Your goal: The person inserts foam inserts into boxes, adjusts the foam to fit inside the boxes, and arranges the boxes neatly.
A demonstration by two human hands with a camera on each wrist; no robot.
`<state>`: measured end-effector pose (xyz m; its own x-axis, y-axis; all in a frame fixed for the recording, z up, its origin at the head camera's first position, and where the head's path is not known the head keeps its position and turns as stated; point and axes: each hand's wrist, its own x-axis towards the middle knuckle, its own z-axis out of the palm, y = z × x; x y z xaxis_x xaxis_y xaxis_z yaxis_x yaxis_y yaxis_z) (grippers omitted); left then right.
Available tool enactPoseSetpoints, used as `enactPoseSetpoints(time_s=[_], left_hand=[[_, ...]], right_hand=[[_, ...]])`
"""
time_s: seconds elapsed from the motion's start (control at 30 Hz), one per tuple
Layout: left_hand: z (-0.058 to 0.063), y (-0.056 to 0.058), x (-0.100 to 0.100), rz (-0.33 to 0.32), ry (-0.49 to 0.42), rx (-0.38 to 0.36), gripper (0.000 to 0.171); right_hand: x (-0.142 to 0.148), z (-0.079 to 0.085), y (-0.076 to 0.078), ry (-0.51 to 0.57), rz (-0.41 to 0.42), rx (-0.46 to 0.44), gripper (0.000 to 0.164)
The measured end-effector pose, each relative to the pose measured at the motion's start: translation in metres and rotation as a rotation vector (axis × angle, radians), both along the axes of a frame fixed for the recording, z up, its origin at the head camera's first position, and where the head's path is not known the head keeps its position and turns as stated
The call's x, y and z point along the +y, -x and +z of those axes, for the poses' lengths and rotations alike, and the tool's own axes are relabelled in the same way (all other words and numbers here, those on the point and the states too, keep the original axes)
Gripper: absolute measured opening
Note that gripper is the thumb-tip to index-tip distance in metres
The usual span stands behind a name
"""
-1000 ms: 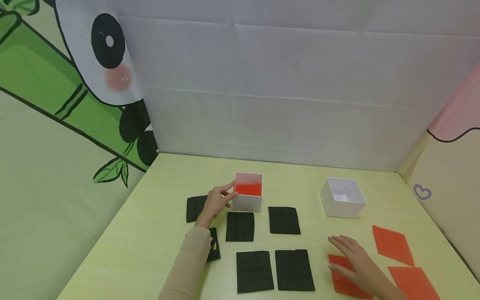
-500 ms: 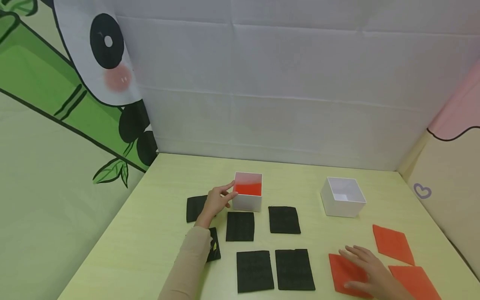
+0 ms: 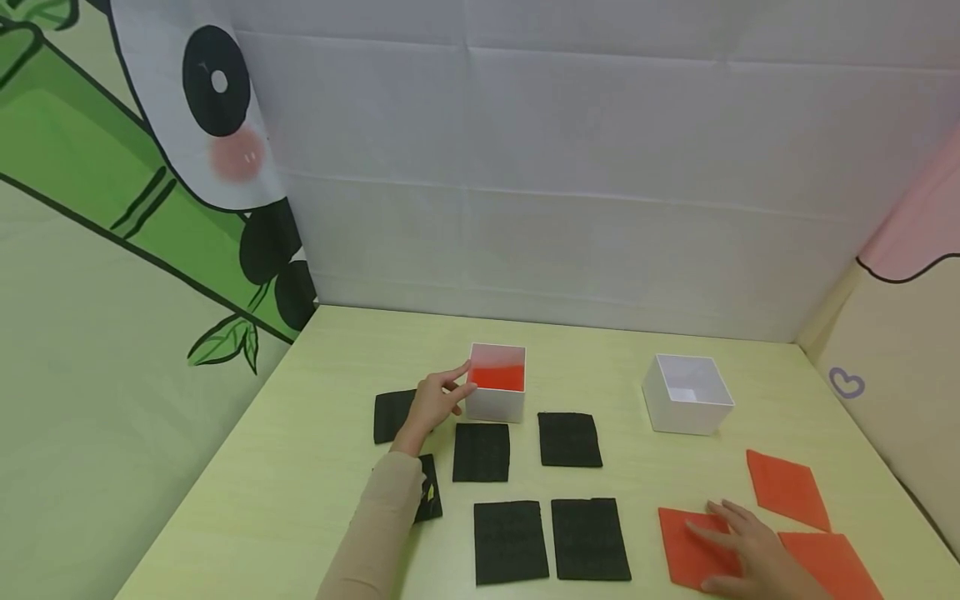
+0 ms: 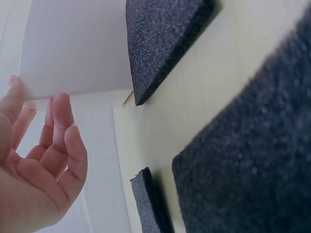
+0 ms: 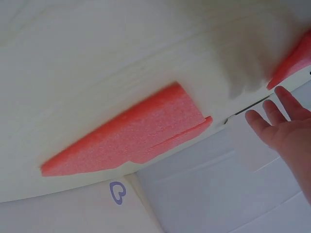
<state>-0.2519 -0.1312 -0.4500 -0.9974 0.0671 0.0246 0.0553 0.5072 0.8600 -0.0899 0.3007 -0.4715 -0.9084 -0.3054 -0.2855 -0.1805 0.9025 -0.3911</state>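
Observation:
My left hand [image 3: 433, 402] holds the near-left corner of a small white box [image 3: 495, 407] with thumb and index finger. In the left wrist view, the other fingers of the left hand [image 4: 48, 165] bend beside the box wall [image 4: 77, 48]. Red-orange foam [image 3: 498, 378] lies inside this box. At lower right, my right hand [image 3: 753, 550] hovers with spread fingers over a flat red-orange foam square [image 3: 686, 550]. The right wrist view has the right hand [image 5: 286, 126] near the edge of a red foam piece [image 5: 296, 56], a shadow falling on the table beside it.
A second white box [image 3: 686, 408], with nothing visible inside, stands at right. Several black foam squares [image 3: 510, 543] lie around the middle and left. More red-orange squares [image 3: 787, 490] lie at the right. Cloth walls [image 3: 562, 183] rise behind and beside the table [image 3: 262, 500].
My right hand has moved right and down a little over the red-orange foam square, and its fingers now point more to the left. The left hand and the box stay in place.

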Motion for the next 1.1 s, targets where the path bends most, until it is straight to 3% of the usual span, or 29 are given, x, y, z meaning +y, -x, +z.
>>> enactPoseSetpoints(time_s=[0.23, 0.53, 0.77, 1.1], left_hand=[[-0.0001, 0.0004, 0.0006, 0.002, 0.001, -0.011, 0.050], [0.0013, -0.0011, 0.0012, 0.009, 0.000, -0.015, 0.050], [0.0013, -0.0017, 0.0011, 0.016, 0.005, -0.017, 0.050], [0.0016, -0.0014, 0.0012, 0.011, 0.003, -0.015, 0.050]], right_hand=[[0.0022, -0.0053, 0.0002, -0.029, -0.014, -0.004, 0.077], [0.0011, -0.0089, 0.0005, 0.070, -0.086, -0.093, 0.075], [-0.0007, -0.0077, 0.0003, 0.066, -0.032, -0.017, 0.073], [-0.0052, -0.0067, 0.0031, 0.008, -0.058, 0.051, 0.064]])
